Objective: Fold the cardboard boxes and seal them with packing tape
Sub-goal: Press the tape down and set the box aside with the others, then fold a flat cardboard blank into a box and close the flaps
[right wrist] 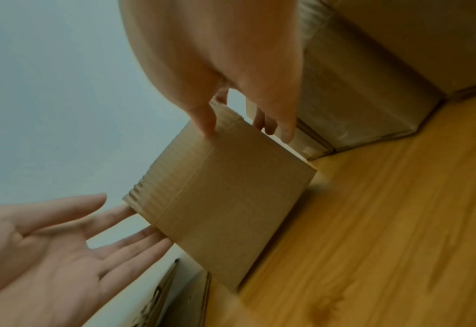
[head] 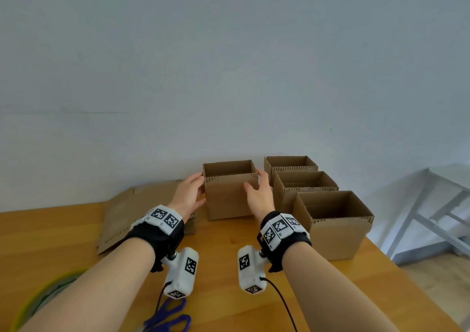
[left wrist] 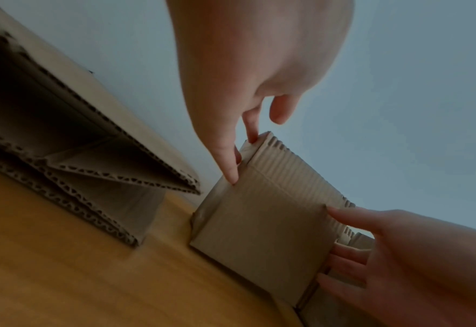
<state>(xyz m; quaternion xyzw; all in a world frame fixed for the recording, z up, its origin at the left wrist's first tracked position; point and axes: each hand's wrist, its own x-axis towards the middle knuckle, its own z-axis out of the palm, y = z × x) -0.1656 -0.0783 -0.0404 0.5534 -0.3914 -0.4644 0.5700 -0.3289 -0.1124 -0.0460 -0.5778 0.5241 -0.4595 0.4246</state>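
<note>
You're looking at plain brown cardboard: the box (head: 230, 194) under your hands, three more brown boxes (head: 333, 219) to its right, and flat brown sheets (head: 142, 204) at left, with dark print (too small to read). Cut edges show a wavy corrugated pattern. The table (head: 223, 253) is honey-yellow wood with grain streaks. Your wrist straps (head: 162, 237) are black, carrying white blocks with black-and-white square marker patterns. The scissors (head: 167, 316) have blue handles. A yellow-green ring (head: 33, 303) sits at bottom left. The wall (head: 229, 64) is pale grey-blue.
</note>
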